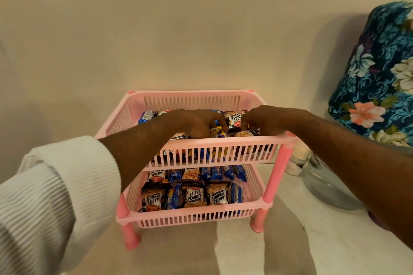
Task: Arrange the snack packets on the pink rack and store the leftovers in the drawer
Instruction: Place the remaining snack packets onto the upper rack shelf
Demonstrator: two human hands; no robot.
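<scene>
A two-tier pink rack (214, 140) stands on the white counter against the wall. Its lower tier holds several salted peanut packets (194, 194) and blue biscuit packets (214, 173) in rows. The top tier also holds several packets. Both my hands reach into the top tier. My left hand (196, 124) rests on the packets, its fingers curled at a blue and yellow packet (218, 132). My right hand (261, 121) pinches the edge of a salted peanuts packet (234, 119). The fingertips of both hands are partly hidden among the packets.
A floral blue cloth-covered object (380, 73) stands at the right. A glass jar (324, 183) lies beside the rack's right leg, with a small white container (297, 158) behind it. Bare counter lies in front of the rack.
</scene>
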